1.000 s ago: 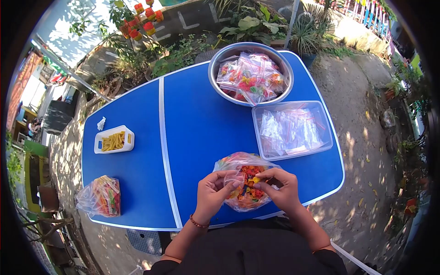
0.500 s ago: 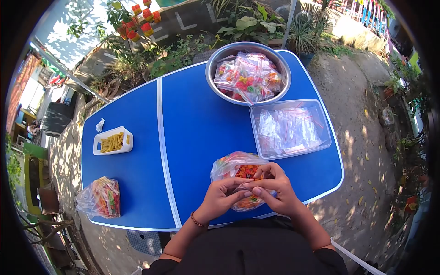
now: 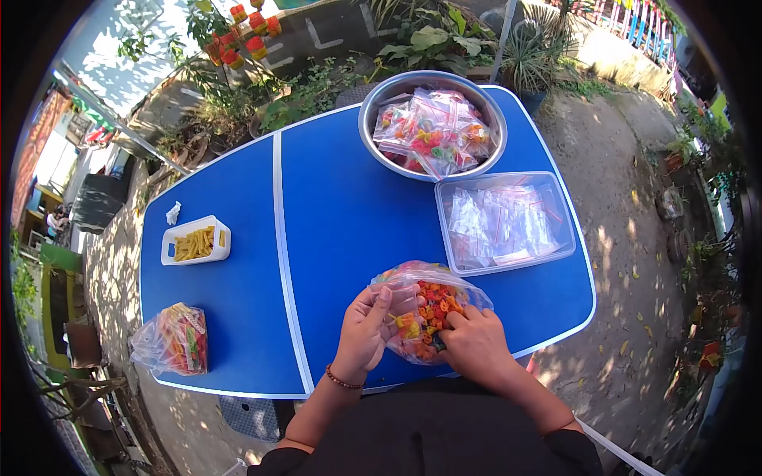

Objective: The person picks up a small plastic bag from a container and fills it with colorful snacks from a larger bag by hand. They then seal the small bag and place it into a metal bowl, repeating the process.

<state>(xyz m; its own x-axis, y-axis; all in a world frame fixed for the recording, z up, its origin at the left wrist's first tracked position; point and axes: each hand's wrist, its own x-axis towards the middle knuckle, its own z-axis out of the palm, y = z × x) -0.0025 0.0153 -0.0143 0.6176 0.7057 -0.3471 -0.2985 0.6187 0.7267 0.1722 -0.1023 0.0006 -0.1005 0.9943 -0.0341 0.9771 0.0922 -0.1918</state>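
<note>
A large clear plastic bag (image 3: 476, 295) lies open at the table's near side, filled with small red, orange and yellow plastic pieces (image 3: 440, 305). At its left edge, my left hand (image 3: 363, 329) has thumb and fingers closed on thin clear plastic, which looks like a small bag with a few yellow pieces behind it. My right hand (image 3: 476, 341) reaches into the large bag from the right. Its fingers are bent down among the pieces, and the fingertips are hidden, so what they grip does not show.
A steel bowl (image 3: 367, 127) of filled zip bags (image 3: 432, 131) stands at the back. Beside it, a clear plastic tub (image 3: 508, 268) holds flat zip bags (image 3: 500, 222). On the blue table's (image 3: 349, 214) left are a white basket (image 3: 198, 255) of yellow pieces and another filled bag (image 3: 178, 341).
My hands were together above the large bag, fingers pinching clear plastic. Now they are apart: the left has moved slightly left, and the right has gone down into the pieces.
</note>
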